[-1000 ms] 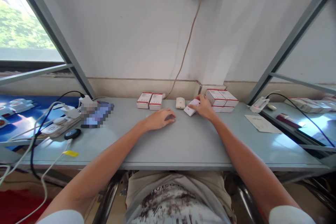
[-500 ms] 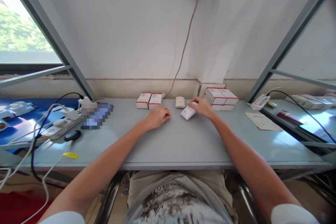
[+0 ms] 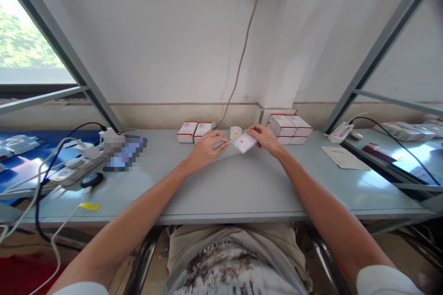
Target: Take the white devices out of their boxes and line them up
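Note:
My right hand [image 3: 263,138] grips a flat white rectangular piece [image 3: 245,143] with a small red mark, tilted above the table. Just to its left, my left hand [image 3: 208,147] pinches a clear plastic bag [image 3: 229,153] between thumb and fingers. The bag is thin and see-through, and its mouth lies close to the white piece's left corner; whether they touch is hard to tell. Behind the white piece stands a small off-white device [image 3: 236,132], partly covered by it.
Two white boxes with red edges [image 3: 187,132] stand beyond my left hand. Stacked similar boxes [image 3: 290,128] are behind my right hand. A phone [image 3: 126,154], a power strip [image 3: 74,168] and a round black device [image 3: 92,179] lie left. A paper sheet [image 3: 344,157] lies right.
My left hand has lifted the clear bag from the table and moved it toward the white piece. My right hand has raised the white piece slightly and shifted it left.

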The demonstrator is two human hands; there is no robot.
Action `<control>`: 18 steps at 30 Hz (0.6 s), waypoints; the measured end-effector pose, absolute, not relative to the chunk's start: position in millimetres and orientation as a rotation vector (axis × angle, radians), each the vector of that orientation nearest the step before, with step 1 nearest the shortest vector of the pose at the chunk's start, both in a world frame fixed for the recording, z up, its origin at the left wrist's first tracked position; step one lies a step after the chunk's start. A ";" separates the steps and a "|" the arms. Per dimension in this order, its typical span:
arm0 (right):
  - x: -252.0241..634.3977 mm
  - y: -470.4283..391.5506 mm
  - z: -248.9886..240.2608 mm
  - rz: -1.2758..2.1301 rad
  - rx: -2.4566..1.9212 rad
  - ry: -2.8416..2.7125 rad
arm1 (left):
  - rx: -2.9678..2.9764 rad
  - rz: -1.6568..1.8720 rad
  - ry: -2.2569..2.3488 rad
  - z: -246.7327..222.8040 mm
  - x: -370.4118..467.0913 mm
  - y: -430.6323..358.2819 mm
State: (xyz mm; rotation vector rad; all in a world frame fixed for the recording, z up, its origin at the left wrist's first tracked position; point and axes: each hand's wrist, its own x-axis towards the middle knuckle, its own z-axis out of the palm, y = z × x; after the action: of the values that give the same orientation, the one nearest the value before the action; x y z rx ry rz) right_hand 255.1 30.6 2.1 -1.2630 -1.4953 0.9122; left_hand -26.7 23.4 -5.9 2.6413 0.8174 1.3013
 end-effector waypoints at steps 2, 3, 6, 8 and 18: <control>252.6 30.5 1.4 0.919 -1.217 -1.487 | 2.600 1.392 0.800 -6.5 -25.2 22.8; 250.5 30.1 1.0 0.931 -1.201 -1.476 | 2.584 1.425 0.792 -6.8 -24.4 22.4; 240.7 27.4 -0.7 0.966 -1.172 -1.423 | 2.560 1.493 0.770 -7.7 -21.8 20.7; 232.6 25.2 -1.5 0.986 -1.157 -1.375 | 2.556 1.520 0.758 -8.2 -20.5 19.8; 230.1 21.2 7.0 1.120 -1.211 -1.065 | 2.609 1.604 0.751 -8.7 -24.7 29.6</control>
State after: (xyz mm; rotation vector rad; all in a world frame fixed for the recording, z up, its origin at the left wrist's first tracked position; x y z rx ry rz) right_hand 230.1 21.2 7.0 -1.2108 -1.0651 1.1203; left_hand -24.7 29.6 -8.7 2.6088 0.7511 1.6041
